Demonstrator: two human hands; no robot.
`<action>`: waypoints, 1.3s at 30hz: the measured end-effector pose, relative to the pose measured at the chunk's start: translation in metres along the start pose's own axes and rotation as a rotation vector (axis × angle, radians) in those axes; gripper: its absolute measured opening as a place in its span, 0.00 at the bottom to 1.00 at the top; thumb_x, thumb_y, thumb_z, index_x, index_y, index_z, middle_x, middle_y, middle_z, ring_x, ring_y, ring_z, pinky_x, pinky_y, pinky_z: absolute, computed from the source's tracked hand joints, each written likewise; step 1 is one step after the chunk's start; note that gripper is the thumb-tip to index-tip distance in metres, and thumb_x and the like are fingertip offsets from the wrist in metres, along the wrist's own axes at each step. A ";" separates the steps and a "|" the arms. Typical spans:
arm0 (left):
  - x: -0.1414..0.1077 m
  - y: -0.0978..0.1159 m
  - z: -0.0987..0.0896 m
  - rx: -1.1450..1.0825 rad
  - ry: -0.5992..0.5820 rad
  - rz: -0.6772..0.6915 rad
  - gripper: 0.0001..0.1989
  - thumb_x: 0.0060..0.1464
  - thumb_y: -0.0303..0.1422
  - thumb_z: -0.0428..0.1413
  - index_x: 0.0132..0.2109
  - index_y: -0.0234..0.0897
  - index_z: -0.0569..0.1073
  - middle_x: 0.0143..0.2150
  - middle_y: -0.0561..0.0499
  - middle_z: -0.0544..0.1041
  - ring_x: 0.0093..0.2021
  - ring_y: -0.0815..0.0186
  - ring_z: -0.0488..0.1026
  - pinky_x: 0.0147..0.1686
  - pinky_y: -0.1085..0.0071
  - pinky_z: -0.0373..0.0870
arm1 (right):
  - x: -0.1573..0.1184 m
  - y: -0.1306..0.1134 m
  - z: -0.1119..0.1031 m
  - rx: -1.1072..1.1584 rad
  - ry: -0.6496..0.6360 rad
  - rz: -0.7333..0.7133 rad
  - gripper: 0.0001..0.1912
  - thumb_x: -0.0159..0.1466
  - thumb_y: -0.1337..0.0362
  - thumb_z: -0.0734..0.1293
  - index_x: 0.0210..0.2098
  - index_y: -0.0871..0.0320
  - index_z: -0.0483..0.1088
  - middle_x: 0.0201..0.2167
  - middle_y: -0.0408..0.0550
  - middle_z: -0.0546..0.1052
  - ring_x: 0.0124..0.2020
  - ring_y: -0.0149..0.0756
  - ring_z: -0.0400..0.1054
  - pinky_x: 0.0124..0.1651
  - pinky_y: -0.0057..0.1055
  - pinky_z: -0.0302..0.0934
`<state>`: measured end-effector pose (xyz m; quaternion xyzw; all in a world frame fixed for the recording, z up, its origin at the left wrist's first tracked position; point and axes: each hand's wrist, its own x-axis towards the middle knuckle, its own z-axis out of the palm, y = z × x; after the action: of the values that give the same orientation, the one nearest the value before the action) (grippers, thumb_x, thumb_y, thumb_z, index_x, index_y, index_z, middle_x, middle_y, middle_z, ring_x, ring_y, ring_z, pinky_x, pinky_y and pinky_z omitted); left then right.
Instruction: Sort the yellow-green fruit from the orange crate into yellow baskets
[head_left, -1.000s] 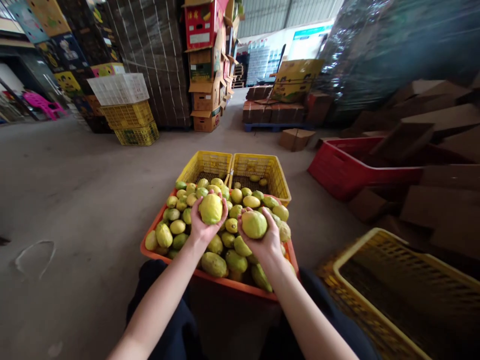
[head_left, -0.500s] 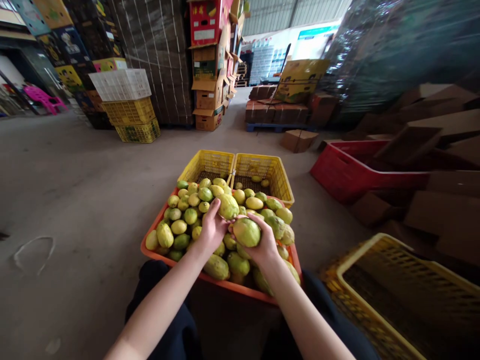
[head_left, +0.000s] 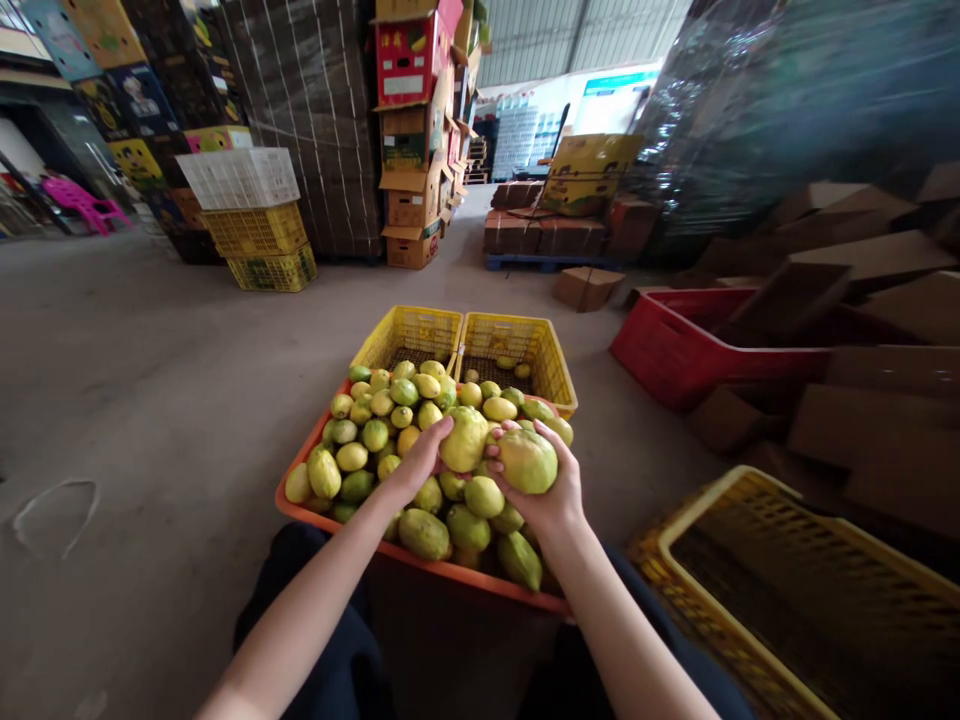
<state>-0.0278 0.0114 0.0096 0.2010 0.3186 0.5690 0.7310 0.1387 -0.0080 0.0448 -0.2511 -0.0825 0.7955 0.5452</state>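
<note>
One knobbly fruit [head_left: 465, 441] fills the left hand [head_left: 421, 462], a smoother fruit [head_left: 529, 463] the right hand [head_left: 561, 497], both best cupped gently over the orange crate [head_left: 480, 579] beneath

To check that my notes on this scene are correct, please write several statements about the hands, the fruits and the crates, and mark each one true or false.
1. The left hand holds a yellow-green fruit. True.
2. The right hand is empty. False: the right hand holds a pale green fruit.
3. The bin full of fruits under the hands is blue. False: the bin is orange.
4. A white crate sits on top of yellow crates. True.
5. The plastic chair in the background is green. False: it is pink.
</note>
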 end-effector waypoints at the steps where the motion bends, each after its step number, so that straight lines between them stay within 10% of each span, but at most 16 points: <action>1: -0.001 -0.001 0.004 0.007 0.027 -0.051 0.14 0.61 0.33 0.60 0.52 0.37 0.79 0.42 0.44 0.85 0.51 0.48 0.82 0.45 0.60 0.82 | -0.001 0.000 0.002 0.013 0.033 -0.016 0.07 0.58 0.61 0.72 0.33 0.58 0.75 0.27 0.50 0.82 0.25 0.38 0.77 0.24 0.28 0.73; 6: -0.003 0.000 0.017 -0.070 0.154 -0.082 0.19 0.70 0.41 0.46 0.47 0.34 0.78 0.34 0.44 0.83 0.42 0.53 0.84 0.38 0.63 0.81 | 0.001 0.007 0.009 0.114 0.235 -0.156 0.07 0.62 0.60 0.69 0.39 0.55 0.75 0.29 0.45 0.83 0.28 0.38 0.79 0.29 0.33 0.77; 14: -0.004 0.002 0.014 -0.173 0.006 -0.166 0.21 0.67 0.46 0.51 0.38 0.32 0.78 0.28 0.45 0.80 0.34 0.57 0.82 0.32 0.68 0.77 | 0.011 0.020 0.010 0.235 0.341 -0.083 0.08 0.66 0.57 0.66 0.35 0.54 0.74 0.25 0.44 0.80 0.24 0.37 0.76 0.30 0.35 0.77; 30: -0.004 0.027 -0.017 0.432 -0.702 0.038 0.30 0.44 0.61 0.66 0.27 0.34 0.82 0.25 0.42 0.80 0.23 0.58 0.77 0.25 0.65 0.74 | 0.013 0.026 -0.013 -0.350 -0.347 -0.161 0.18 0.52 0.50 0.79 0.19 0.53 0.74 0.20 0.46 0.75 0.22 0.39 0.70 0.36 0.45 0.76; 35: -0.004 0.027 -0.017 0.408 -0.699 -0.005 0.26 0.44 0.57 0.66 0.29 0.34 0.82 0.25 0.42 0.81 0.22 0.57 0.77 0.25 0.65 0.72 | 0.012 0.028 -0.014 -0.348 -0.347 -0.156 0.18 0.53 0.50 0.78 0.19 0.54 0.73 0.20 0.47 0.75 0.22 0.40 0.72 0.34 0.43 0.77; 39: -0.009 0.027 -0.012 0.222 -0.442 -0.183 0.19 0.59 0.45 0.57 0.36 0.34 0.83 0.26 0.40 0.80 0.22 0.56 0.77 0.24 0.65 0.72 | 0.009 0.030 -0.012 -0.265 -0.202 -0.139 0.17 0.54 0.52 0.76 0.20 0.51 0.67 0.20 0.43 0.74 0.23 0.42 0.73 0.30 0.42 0.76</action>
<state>-0.0564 0.0090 0.0214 0.3700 0.2285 0.4044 0.8046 0.1168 -0.0135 0.0197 -0.2334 -0.2582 0.7594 0.5498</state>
